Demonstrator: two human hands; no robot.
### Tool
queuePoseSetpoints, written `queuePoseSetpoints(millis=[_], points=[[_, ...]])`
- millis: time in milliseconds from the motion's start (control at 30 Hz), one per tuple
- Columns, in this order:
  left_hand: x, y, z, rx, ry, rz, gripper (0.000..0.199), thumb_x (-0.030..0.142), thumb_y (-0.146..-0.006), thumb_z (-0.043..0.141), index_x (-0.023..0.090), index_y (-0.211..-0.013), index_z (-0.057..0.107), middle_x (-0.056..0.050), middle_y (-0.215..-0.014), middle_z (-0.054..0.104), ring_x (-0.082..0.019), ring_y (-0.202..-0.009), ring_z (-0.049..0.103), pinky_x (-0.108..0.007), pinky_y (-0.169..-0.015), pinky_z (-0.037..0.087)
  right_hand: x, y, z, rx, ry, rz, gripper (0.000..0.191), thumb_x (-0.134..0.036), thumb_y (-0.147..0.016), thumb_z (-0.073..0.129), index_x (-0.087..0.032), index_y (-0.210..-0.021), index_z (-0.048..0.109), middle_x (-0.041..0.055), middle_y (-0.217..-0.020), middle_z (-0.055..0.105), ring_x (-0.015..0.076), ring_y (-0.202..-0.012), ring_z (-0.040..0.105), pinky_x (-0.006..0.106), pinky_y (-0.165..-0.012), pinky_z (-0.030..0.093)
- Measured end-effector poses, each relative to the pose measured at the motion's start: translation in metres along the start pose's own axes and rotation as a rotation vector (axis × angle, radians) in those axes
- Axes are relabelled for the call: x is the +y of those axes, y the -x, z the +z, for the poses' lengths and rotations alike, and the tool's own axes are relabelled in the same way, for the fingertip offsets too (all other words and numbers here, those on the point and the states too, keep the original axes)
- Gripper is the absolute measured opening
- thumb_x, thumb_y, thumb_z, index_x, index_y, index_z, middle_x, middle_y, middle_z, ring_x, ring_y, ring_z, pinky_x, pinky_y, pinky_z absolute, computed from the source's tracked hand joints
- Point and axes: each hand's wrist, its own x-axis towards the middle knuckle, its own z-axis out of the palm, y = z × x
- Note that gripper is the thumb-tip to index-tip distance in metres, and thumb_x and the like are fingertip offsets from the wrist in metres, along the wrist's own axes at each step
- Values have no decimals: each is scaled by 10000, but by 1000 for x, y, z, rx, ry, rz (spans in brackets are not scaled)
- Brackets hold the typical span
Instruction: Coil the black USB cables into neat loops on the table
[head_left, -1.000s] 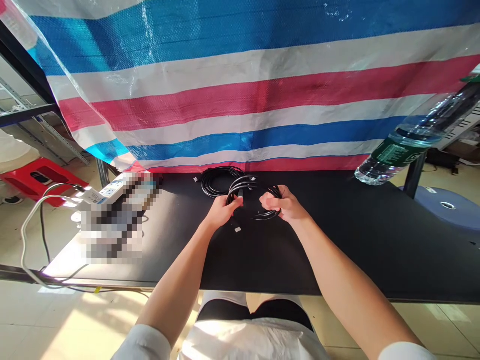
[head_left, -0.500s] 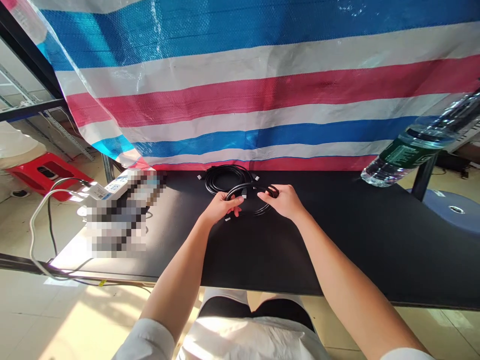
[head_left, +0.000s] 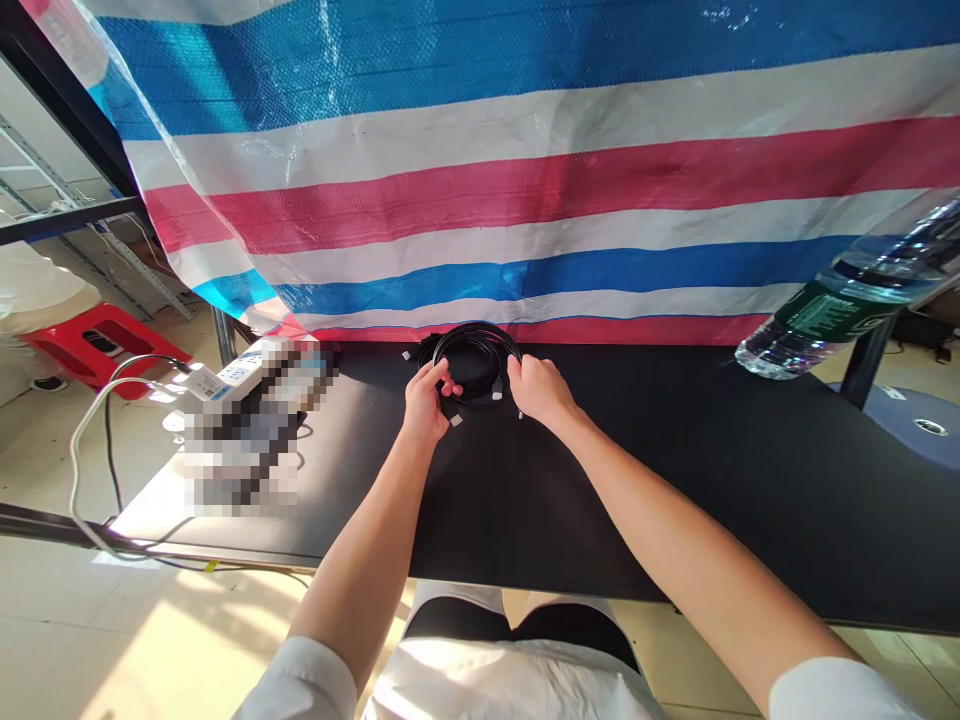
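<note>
A coiled black cable (head_left: 474, 329) is held up in a loop between my two hands. My left hand (head_left: 429, 398) is closed on the left side of the loop, thumb and fingers pinching it. On the loop's right side, my right hand (head_left: 543, 388) is wrapped closed around the cable. Behind and under the loop lies another coil of black cable (head_left: 425, 350) on the black tabletop (head_left: 600, 520). A light-coloured connector (head_left: 497, 391) shows inside the rings, and a second pale connector (head_left: 455, 421) is just below my left hand. Which coil each connector belongs to, I cannot tell.
A striped tarp (head_left: 480, 190) hangs along the table's back edge. On the right stands a large water bottle (head_left: 832, 300), tilted in view. To the left are a white power strip (head_left: 244, 372) with cords and a blurred-out area. A red stool (head_left: 101, 345) stands beyond.
Both hands have moved away from me with the held loop, which now overlaps the coil at the back. My right hand has also come left, closer to my left hand.
</note>
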Motion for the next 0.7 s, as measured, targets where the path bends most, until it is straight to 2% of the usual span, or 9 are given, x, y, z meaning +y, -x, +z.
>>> queuePoseSetpoints(millis=[33, 100, 133, 200, 267, 400, 500, 600, 700], points=[[-1, -3, -2, 26, -47, 49, 169, 170, -667, 682, 188, -799, 579, 58, -620, 557, -46, -476, 499, -199, -560, 497, -4, -8, 1, -11, -16, 0, 423, -331, -968, 323, -113, -938, 684, 214, -930, 713, 307, -933, 677, 339, -766, 466], [-5, -10, -7, 80, -217, 168, 366, 129, -667, 639, 223, -1017, 590, 10, -868, 660, -101, -725, 642, -252, -743, 536, -11, -26, 5, -31, -64, 5, 440, -310, -972, 318, -93, -946, 700, 233, -964, 709, 312, -982, 667, 342, -813, 460], [-8, -14, -9, 105, -332, 234, 459, 124, -673, 623, 240, -1114, 569, -14, -1000, 669, -136, -879, 661, -282, -827, 529, -14, -35, 8, -40, -92, 17, 450, -315, -972, 321, -84, -953, 706, 241, -971, 707, 314, -980, 669, 342, -815, 462], [-12, -19, -15, 149, -575, 361, 574, 134, -687, 612, 247, -1242, 522, -58, -1213, 624, -201, -1145, 592, -337, -976, 476, -20, -50, 14, -55, -134, 39, 460, -342, -968, 343, -68, -974, 713, 252, -971, 706, 316, -976, 672, 342, -808, 470], [-16, -21, -19, 179, -785, 438, 610, 156, -688, 629, 228, -1282, 512, -92, -1328, 563, -250, -1292, 483, -383, -1078, 399, -23, -61, 21, -67, -154, 56, 453, -359, -958, 374, -59, -1014, 710, 252, -960, 707, 315, -971, 675, 343, -795, 482], [-20, -19, -22, 203, -1062, 425, 532, 192, -683, 667, 208, -1207, 577, -142, -1410, 486, -323, -1387, 357, -466, -1122, 337, -25, -66, 27, -105, -149, 102, 381, -307, -904, 461, -56, -1047, 710, 260, -963, 704, 336, -945, 685, 369, -748, 502], [-21, -16, -19, 226, -1159, 366, 488, 193, -682, 678, 180, -1162, 594, -180, -1457, 416, -350, -1411, 307, -483, -1128, 315, -26, -62, 25, -129, -136, 133, 340, -252, -871, 483, -77, -1047, 715, 266, -1013, 694, 351, -969, 679, 389, -747, 504], [-20, -14, -17, 255, -1173, 326, 449, 180, -679, 676, 154, -1121, 601, -203, -1419, 431, -342, -1396, 332, -452, -1128, 316, -30, -57, 22, -111, -81, 118, 357, -241, -886, 451, -72, -1102, 680, 265, -1036, 683, 334, -997, 669, 388, -775, 497], [-19, -13, -17, 257, -1144, 335, 372, 161, -679, 657, 188, -1046, 607, -165, -1318, 511, -314, -1332, 418, -434, -1100, 357, -35, -53, 23, -41, 16, 70, 396, -241, -901, 427, -32, -1185, 607, 290, -1114, 637, 327, -991, 655, 392, -770, 488]])
